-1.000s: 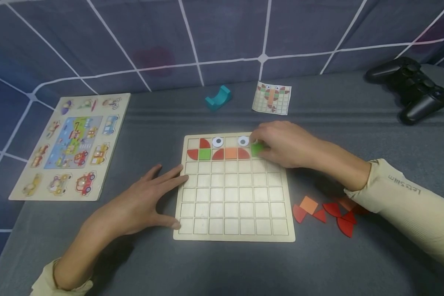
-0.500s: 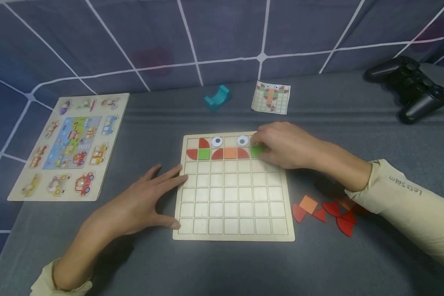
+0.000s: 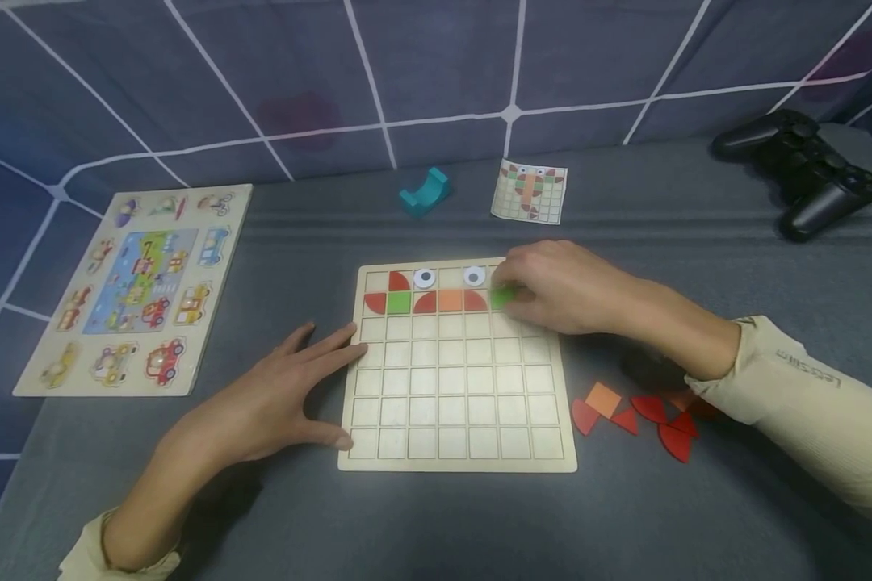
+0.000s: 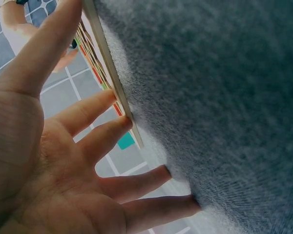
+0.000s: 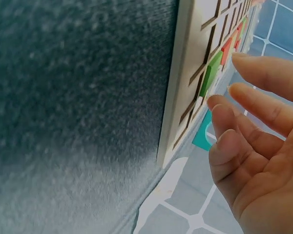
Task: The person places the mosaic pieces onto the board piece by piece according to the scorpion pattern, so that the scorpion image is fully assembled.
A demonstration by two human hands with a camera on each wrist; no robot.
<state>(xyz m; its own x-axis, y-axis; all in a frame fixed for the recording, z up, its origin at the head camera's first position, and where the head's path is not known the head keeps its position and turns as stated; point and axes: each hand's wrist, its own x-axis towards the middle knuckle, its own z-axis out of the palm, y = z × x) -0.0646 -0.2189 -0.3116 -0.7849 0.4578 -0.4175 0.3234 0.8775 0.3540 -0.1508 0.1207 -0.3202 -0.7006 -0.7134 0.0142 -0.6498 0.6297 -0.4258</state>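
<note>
Tile [image 5: 211,74] (green) on board [image 3: 439,409], beside right fingers [image 5: 258,104].

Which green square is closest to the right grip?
The rightmost green square in the head view, partly hidden behind the right grip; the left green square shows whole, farther away.

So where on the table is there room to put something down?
Bare cloth lies between the picture puzzle and the grid board, beyond the left hand; another patch borders the board's near edge. Crowded spot: right of the board, where red pieces and orange pieces lie.
</note>
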